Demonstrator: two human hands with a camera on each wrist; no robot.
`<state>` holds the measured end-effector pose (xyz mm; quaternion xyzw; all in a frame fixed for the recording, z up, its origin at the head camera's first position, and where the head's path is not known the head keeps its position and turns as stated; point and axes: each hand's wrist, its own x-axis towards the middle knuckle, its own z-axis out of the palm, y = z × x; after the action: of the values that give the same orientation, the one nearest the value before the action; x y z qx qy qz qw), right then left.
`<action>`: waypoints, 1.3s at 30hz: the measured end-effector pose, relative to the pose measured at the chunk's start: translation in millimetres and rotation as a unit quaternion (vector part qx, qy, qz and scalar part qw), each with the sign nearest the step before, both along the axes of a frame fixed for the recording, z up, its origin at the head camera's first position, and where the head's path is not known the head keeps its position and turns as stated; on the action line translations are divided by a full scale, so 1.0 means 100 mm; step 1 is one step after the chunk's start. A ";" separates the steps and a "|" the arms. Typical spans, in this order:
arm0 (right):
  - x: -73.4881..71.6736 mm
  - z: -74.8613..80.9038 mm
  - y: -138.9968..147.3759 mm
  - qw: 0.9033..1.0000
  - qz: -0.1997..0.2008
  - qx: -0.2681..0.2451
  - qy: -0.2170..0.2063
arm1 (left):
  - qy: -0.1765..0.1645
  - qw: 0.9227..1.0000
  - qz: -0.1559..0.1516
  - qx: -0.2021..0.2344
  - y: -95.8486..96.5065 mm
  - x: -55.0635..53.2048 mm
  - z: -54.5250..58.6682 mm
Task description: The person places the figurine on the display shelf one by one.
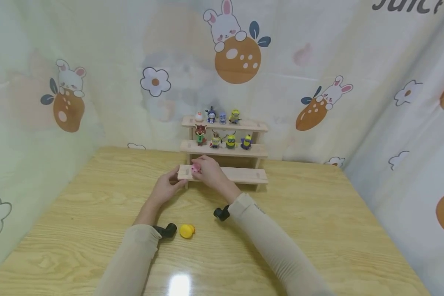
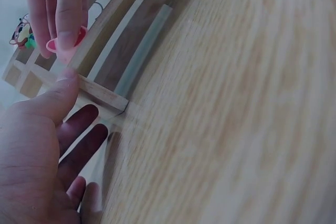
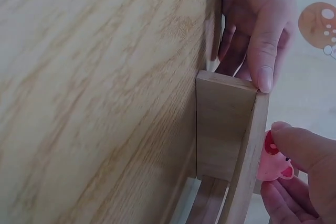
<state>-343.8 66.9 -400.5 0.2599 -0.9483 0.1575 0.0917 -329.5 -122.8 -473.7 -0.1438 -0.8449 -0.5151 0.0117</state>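
Note:
A small pink toy figure (image 3: 275, 166) with a red part stands at the left end of the bottom step of a wooden display shelf (image 1: 240, 174). My right hand (image 1: 211, 172) pinches it between thumb and fingers, covering much of it in the head view. My left hand (image 1: 164, 190) is at the shelf's left end. Its thumb (image 2: 65, 90) rests on the board's end, while the other fingers (image 2: 84, 145) extend loosely below it.
Several small figures stand on the upper two steps, among them a fox figure (image 1: 200, 135) and a yellow figure with a guitar (image 1: 234, 116). A yellow toy (image 1: 186, 231) lies on the wooden table (image 1: 318, 230) near my left sleeve. A patterned curtain (image 1: 177, 49) hangs behind the shelf.

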 end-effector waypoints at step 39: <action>1.27 -0.06 -0.01 0.954 0.211 0.128 -0.167 | 0.000 1.000 0.002 0.005 0.00 0.00 -0.01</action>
<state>-217.1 66.3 -406.2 0.4337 -0.8857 0.0918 -0.1377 -329.9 -122.5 -474.9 -0.1422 -0.8425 -0.5194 0.0133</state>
